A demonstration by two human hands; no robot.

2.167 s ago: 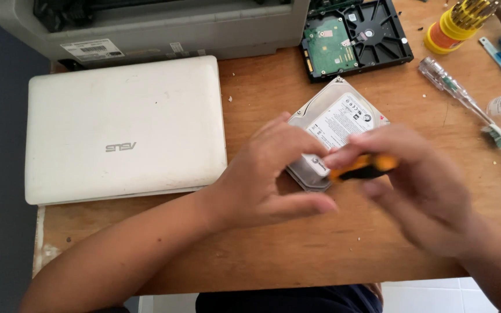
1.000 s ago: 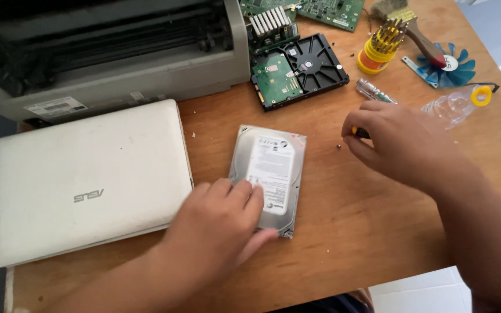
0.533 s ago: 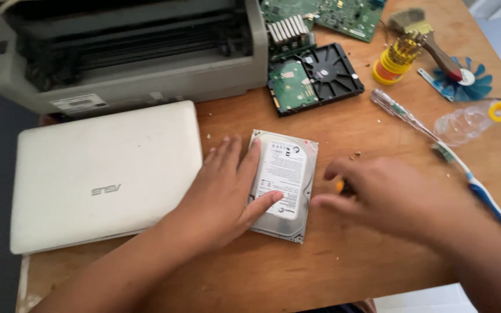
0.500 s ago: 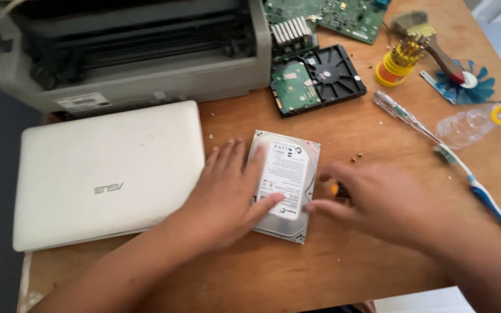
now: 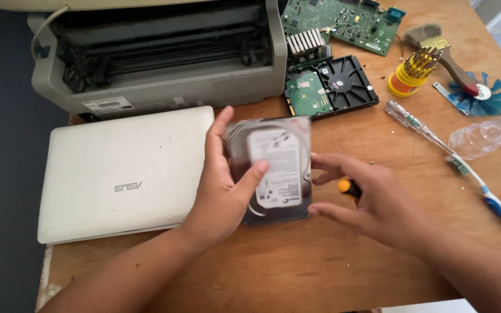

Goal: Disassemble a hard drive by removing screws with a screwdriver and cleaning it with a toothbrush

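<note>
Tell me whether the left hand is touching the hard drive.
Touching. The head view shows the left hand gripping the hard drive, thumb across its labelled face.

1 head view, close, looking steeply down (slightly forward) at desk (image 5: 343, 272).

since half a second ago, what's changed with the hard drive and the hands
The left hand has gripped the hard drive and lifted it off the wooden table, tilting it up. The right hand touches its right edge, still holding the orange-tipped screwdriver. Laptop and printer unchanged.
</note>
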